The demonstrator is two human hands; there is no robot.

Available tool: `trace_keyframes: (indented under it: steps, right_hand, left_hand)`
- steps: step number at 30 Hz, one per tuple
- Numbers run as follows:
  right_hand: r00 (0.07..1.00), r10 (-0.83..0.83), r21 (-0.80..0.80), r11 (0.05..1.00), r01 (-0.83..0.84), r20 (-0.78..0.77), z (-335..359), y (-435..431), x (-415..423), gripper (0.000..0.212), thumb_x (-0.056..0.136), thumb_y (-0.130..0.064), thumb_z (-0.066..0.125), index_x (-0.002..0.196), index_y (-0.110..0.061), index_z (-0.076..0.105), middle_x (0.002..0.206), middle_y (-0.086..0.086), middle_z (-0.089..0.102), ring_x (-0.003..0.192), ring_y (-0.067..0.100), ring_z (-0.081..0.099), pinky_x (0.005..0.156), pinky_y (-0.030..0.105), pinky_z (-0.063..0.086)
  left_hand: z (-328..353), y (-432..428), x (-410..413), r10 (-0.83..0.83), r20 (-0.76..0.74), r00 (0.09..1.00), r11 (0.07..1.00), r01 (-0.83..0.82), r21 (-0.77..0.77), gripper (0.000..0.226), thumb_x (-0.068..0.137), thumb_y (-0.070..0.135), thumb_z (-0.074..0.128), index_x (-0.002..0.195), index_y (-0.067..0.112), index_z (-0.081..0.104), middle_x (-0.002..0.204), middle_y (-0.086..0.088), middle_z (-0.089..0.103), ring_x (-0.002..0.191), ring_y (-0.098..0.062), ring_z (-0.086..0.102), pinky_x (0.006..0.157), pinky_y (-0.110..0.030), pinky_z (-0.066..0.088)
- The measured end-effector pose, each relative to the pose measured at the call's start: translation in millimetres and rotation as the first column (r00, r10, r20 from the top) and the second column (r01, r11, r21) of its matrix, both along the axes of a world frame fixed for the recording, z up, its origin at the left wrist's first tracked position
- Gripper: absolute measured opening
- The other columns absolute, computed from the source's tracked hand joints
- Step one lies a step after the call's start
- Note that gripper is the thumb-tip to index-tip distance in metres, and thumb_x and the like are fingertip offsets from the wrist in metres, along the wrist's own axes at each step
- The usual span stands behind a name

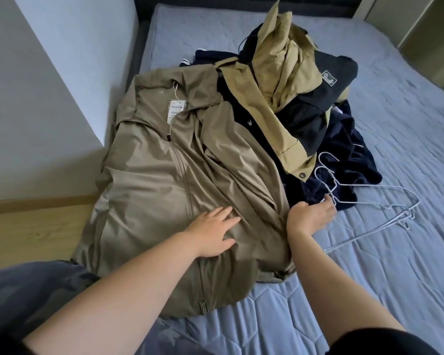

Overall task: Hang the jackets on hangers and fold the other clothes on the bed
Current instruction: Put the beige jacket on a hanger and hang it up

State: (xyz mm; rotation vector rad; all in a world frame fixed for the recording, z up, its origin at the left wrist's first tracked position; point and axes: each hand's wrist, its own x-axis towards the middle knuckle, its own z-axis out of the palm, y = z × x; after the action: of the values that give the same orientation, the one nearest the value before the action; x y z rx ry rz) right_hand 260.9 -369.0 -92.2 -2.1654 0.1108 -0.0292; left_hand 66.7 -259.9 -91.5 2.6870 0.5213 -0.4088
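Two hands: L hand [213, 231] flat on khaki jacket [151, 175], R hand [310, 216] touches hangers [403, 212], grip unclear.

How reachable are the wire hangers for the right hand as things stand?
Probably yes: the right hand is at the necks of the wire hangers. They lie uncovered, hooks on the navy garment, the rest on the bed. Whether the fingers grip one is too blurred to tell.

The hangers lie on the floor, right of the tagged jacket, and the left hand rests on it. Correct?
No: the head view shows the hangers on the bed, not the floor. They lie right of the tagged jacket, left hand on it.
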Motion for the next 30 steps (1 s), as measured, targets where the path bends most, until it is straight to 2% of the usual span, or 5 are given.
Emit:
trace_keyframes:
  steps: [8,13,17,23,30]
  right_hand:
    - [0.923,-0.316,-0.028,0.948,0.318,-0.222,13.6,-3.3,30.1,0.049,0.089,-0.005,0.049,0.137,-0.009,0.04,0.141,0.01,0.04,0.131,0.027,0.036,0.106,0.037,0.031]
    - [0.856,-0.077,0.142,0.975,0.172,-0.511,3.4,-17.2,20.1,0.037,0.092,-0.016,0.049,0.127,-0.007,0.052,0.127,0.013,0.057,0.094,0.026,0.055,0.079,0.034,0.044]
    - [0.902,-0.288,0.187,0.914,0.359,-0.321,21.2,-11.0,21.3,0.029,0.092,-0.007,0.039,0.118,-0.01,0.053,0.119,0.01,0.057,0.099,0.029,0.057,0.077,0.035,0.044]
    - [0.989,-0.001,-0.005,1.0,0.002,0.145,46.4,14.3,5.0,0.031,0.101,-0.016,0.031,0.122,-0.012,0.053,0.123,0.009,0.05,0.096,0.027,0.055,0.071,0.029,0.033]
    - [0.699,0.498,-0.24,0.865,-0.44,0.514,70.1,62.6,-49.0,0.02,0.087,0.002,0.049,0.098,-0.004,0.065,0.089,0.013,0.057,0.064,0.033,0.051,0.05,0.03,0.032]
  left_hand:
    - [17.8,3.4,-2.8,0.004,-0.055,0.998,1.0,-0.006,-0.03,0.064,0.096,0.046,0.04,0.151,0.029,0.011,0.16,0.0,0.0,0.146,-0.017,0.004,0.117,-0.034,0.011]
    - [21.3,2.2,-0.9,0.03,-0.057,0.998,0.997,-0.034,-0.073,0.064,0.096,0.046,0.04,0.151,0.029,0.011,0.16,0.0,0.002,0.146,-0.015,0.004,0.116,-0.031,0.01]
    - [20.2,1.8,-2.5,0.026,-0.076,0.997,0.995,-0.033,-0.096,0.063,0.096,0.047,0.04,0.151,0.029,0.012,0.16,0.001,0.001,0.146,-0.014,0.002,0.116,-0.03,0.008]
    - [19.7,9.5,-12.4,0.047,-0.083,0.995,0.996,-0.054,-0.074,0.063,0.096,0.046,0.042,0.15,0.026,0.017,0.159,-0.001,0.006,0.146,-0.017,0.008,0.117,-0.029,0.011]
    - [15.4,31.5,-31.5,0.148,-0.121,0.981,0.985,-0.158,-0.074,0.065,0.094,0.036,0.048,0.15,0.021,0.019,0.159,-0.005,0.008,0.145,-0.02,0.012,0.115,-0.029,0.014]
